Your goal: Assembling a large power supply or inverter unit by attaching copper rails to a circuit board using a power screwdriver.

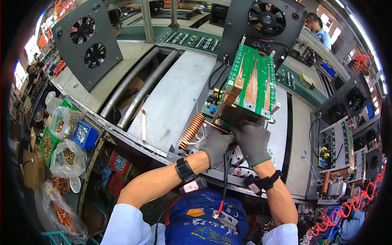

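Note:
My left hand (219,148), in a grey glove, is closed at the lower front of an electronics assembly. My right hand (252,141), gloved alike, curls in beside it, and the fingertips of both meet under the assembly's edge. What they pinch is hidden. From between the hands a black cable (225,175) with a red end hangs over the bench edge. Above them stands a large green circuit board (255,77) with copper strips, on a dark finned block. A copper coil (191,131) lies left of my left hand, with white wires beside it.
A dark panel with a fan (267,18) rises behind the board; a two-fan panel (85,45) stands at far left, near metal rollers (141,92). A copper bar (143,125) lies on the pale plate. Bins (85,134) and bags of fasteners are at left. Similar units (339,147) and a red coiled hose (347,210) are at right.

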A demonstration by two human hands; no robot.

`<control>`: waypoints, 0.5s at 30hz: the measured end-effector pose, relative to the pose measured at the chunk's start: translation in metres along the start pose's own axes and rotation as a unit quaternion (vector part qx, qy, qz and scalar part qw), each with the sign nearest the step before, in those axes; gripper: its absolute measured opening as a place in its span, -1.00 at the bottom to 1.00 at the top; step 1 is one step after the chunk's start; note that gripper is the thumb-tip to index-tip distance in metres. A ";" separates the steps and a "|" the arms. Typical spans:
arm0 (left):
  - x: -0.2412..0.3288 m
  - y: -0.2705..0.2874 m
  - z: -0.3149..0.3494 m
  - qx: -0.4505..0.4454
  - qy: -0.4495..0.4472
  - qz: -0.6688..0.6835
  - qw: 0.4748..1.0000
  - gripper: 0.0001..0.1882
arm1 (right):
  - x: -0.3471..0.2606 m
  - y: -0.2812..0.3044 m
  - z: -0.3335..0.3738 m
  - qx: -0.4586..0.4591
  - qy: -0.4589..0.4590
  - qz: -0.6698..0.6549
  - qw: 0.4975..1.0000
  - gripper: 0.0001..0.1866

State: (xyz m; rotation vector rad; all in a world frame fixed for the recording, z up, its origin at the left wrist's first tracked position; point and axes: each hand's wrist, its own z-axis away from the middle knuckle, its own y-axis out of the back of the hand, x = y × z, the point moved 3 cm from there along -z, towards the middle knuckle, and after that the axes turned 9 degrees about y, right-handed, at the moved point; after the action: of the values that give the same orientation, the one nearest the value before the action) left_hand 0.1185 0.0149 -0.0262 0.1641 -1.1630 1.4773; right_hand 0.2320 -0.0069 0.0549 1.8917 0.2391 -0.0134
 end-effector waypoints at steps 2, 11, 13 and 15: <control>0.000 0.001 -0.001 -0.006 -0.015 0.003 1.000 -0.84 | -0.001 0.001 0.001 0.039 0.011 -0.035 0.999 -0.80; 0.001 0.001 0.001 0.017 0.011 0.003 1.000 -0.87 | 0.004 -0.005 -0.001 0.012 0.015 -0.022 1.000 -0.80; 0.002 0.001 0.002 0.027 0.007 -0.001 1.000 -0.87 | 0.004 -0.003 0.000 0.036 0.034 -0.049 0.998 -0.79; 0.001 0.000 0.002 0.020 0.011 0.012 1.000 -0.88 | 0.002 0.000 -0.001 0.067 0.061 -0.068 0.993 -0.77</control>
State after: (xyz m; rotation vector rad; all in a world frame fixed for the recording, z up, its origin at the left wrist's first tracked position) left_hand 0.1172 0.0145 -0.0243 0.1620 -1.1212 1.5216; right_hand 0.2341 -0.0053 0.0546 2.0092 0.4617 -0.0060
